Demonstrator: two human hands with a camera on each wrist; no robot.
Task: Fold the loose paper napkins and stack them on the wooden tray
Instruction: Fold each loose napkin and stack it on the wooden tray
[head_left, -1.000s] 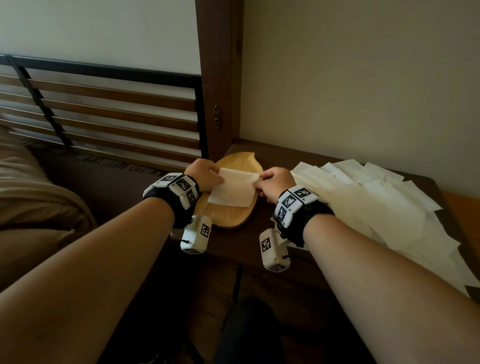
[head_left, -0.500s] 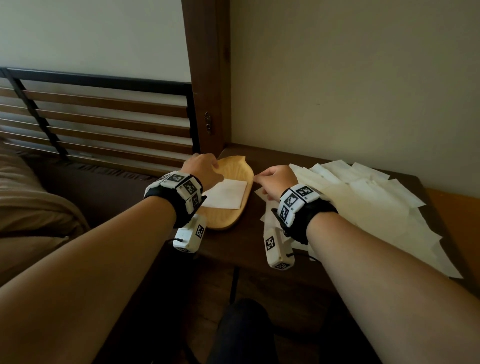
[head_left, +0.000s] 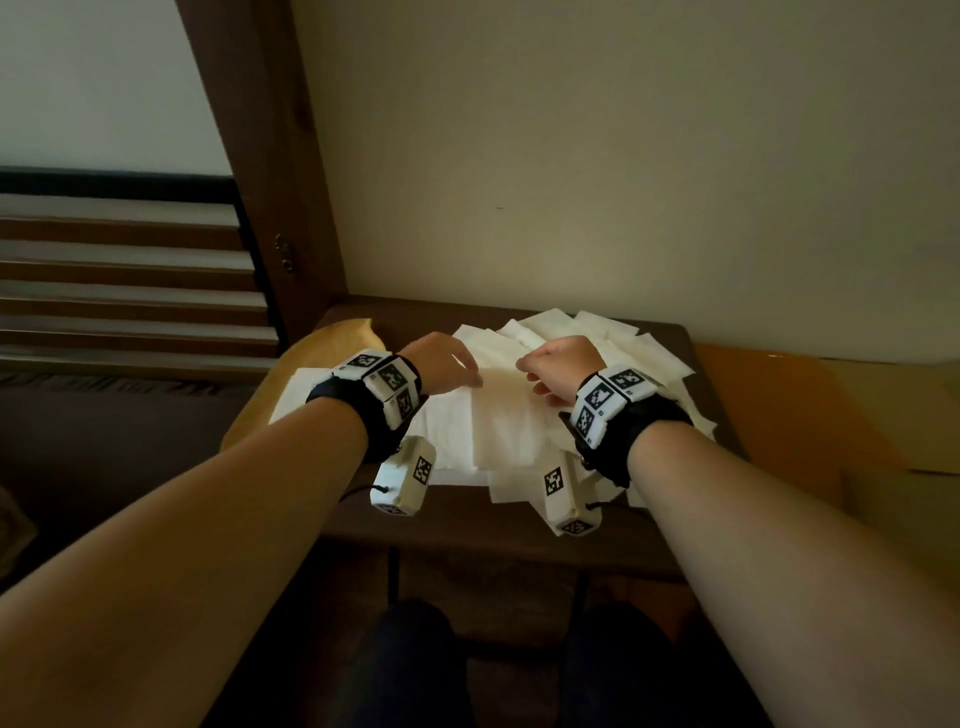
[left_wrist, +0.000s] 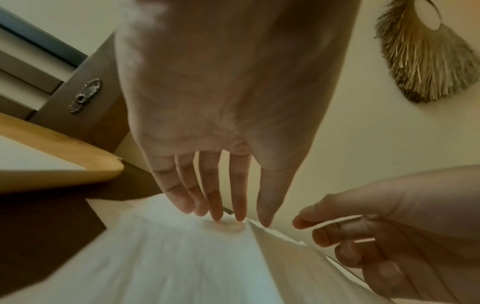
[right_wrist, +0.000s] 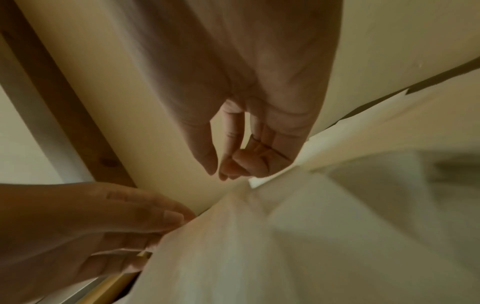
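The loose white paper napkins (head_left: 545, 395) lie fanned in an overlapping heap on the dark brown wooden desk (head_left: 467, 530). The left hand (head_left: 441, 364) presses straight fingertips (left_wrist: 240, 214) on the top sheet, its grip wide. The right hand (head_left: 558, 358) curls its fingers; whether they pinch the sheet's edge is hard to tell, since its wrist view is blurred there. The pale leaf-shaped wooden tray (head_left: 322, 343) sits at the desk's left end, half covered by the left wrist, with one folded white napkin (head_left: 298, 395) on it, partly hidden. Behind stand a cream wall, a dark wooden post (head_left: 265, 208) and a slatted headboard (head_left: 130, 270); a straw fan ornament (left_wrist: 426, 53) hangs on the wall. Half a second ago the left hand rested on the tray's napkin; now both hands meet over the heap.
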